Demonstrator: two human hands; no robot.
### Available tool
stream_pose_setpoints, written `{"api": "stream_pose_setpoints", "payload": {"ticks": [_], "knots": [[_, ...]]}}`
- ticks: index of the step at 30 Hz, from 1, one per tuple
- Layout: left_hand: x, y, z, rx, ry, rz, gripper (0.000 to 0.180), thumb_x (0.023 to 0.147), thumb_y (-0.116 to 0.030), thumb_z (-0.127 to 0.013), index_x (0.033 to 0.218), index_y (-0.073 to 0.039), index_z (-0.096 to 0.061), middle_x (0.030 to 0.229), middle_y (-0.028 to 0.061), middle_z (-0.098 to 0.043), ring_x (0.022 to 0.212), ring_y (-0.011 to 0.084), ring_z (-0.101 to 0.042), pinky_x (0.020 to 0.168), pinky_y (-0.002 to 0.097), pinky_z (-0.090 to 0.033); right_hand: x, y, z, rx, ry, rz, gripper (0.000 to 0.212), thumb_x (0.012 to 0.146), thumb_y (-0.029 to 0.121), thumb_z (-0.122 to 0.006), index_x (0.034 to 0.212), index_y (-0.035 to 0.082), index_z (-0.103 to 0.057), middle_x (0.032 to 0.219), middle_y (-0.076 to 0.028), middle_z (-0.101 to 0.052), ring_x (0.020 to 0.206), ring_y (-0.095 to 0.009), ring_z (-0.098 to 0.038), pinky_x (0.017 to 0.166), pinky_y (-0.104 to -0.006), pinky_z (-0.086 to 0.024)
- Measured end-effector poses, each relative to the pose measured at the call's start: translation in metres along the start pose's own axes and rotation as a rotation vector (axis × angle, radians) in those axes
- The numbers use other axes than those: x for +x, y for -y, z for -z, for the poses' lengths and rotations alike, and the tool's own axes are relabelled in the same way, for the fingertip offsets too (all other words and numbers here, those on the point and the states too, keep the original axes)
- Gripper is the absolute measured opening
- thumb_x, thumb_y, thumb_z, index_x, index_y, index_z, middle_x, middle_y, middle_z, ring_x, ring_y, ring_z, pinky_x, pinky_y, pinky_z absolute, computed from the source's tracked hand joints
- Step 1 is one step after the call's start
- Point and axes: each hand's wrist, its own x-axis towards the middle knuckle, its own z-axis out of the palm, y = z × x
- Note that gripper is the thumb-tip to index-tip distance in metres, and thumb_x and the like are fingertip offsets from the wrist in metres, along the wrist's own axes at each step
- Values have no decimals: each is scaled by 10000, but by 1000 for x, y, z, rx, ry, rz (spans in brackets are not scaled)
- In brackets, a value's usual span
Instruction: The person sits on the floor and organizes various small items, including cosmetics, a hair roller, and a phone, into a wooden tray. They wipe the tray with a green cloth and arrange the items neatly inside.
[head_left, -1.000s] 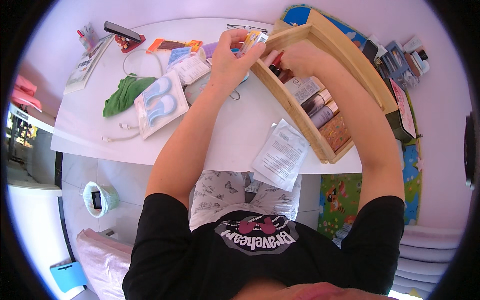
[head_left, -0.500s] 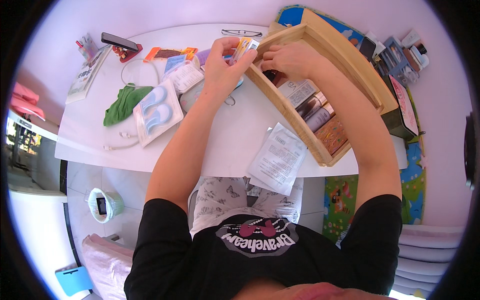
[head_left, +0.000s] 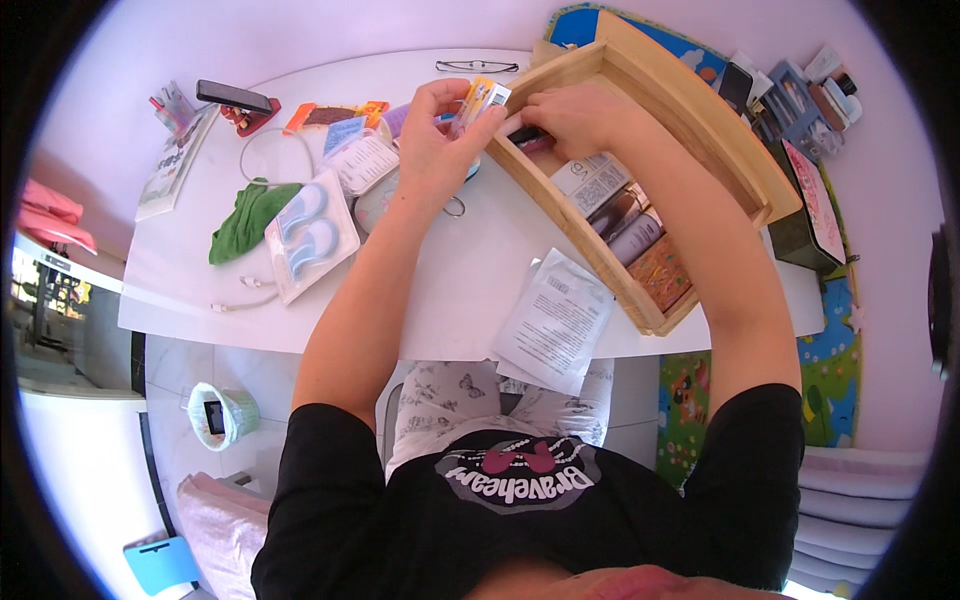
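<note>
My left hand (head_left: pixel 437 145) is closed around a small yellow-and-white box (head_left: pixel 484 100), held up near the far left corner of a wooden organizer box (head_left: pixel 568 208). Inside that organizer's far left end, my right hand (head_left: pixel 578 118) has its fingers curled down beside a small dark item (head_left: pixel 524 134). What the right fingers grip, if anything, is hidden. Nearer me in the same compartment lie a white carton (head_left: pixel 592 182), a grey-purple tube (head_left: pixel 636 238) with a darker one beside it, and a brown speckled piece (head_left: pixel 662 275).
White paper packets (head_left: pixel 556 320) overhang the table's front edge. Left of my arm lie a blister pack with blue-and-white items (head_left: pixel 312 238), a green cloth (head_left: pixel 250 222) and a white cable (head_left: pixel 245 305). Glasses (head_left: pixel 477 66) and a phone on a stand (head_left: pixel 235 96) are farther back.
Both hands stay in nearly the same places. The right hand has shifted slightly, and more of the dark item beside its fingers shows. The view has tilted a little.
</note>
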Motion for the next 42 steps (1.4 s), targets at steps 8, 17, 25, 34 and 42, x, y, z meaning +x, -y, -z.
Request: {"api": "stream_pose_setpoints", "payload": {"ticks": [8, 17, 25, 34, 42], "knots": [[-2, 5, -6, -13, 104, -133, 483, 787, -184, -776, 1172, -46, -519, 1108, 60, -587, 986, 139, -561, 793, 280, -491, 5, -8, -17, 137, -74, -14, 359, 786, 27, -589, 1140, 89, -581, 1107, -113, -611, 1030, -311, -594, 849, -421, -491], [20, -17, -50, 636, 326, -359, 500, 789, -346, -738, 1173, -75, -566, 1112, 123, -607, 1072, 313, -542, 878, 399, -476, -32, -51, -13, 207, -600, -455, 181, 918, 163, -493, 1061, 75, -560, 1061, -158, -633, 1020, -341, -588, 779, -443, -481], [30, -11, -77, 991, 689, -155, 465, 866, -450, -610, 1225, -155, -586, 1075, 142, -620, 1049, 340, -574, 904, 418, -466, -41, -52, -13, 294, -599, -540, 179, 891, 172, -548, 1041, 75, -546, 985, -141, -642, 944, -342, -608, 743, -449, -480], [38, -7, -58, 947, 831, -142, 303, 840, -233, -647, 1137, -178, -673, 1019, 128, -638, 995, 290, -601, 855, 392, -486, -35, -34, -16, 324, -534, -484, 169, 889, 160, -542, 1040, 86, -552, 1038, -110, -626, 990, -312, -596, 766, -438, -486], [40, -26, -62, 1092, 924, -118, 261, 826, -155, -638, 1079, -165, -702, 933, 114, -672, 920, 271, -635, 797, 390, -507, -33, -32, -18, 392, -499, -405, 163, 899, 153, -537, 1056, 114, -559, 1039, -79, -623, 990, -295, -591, 779, -423, -484]]}}
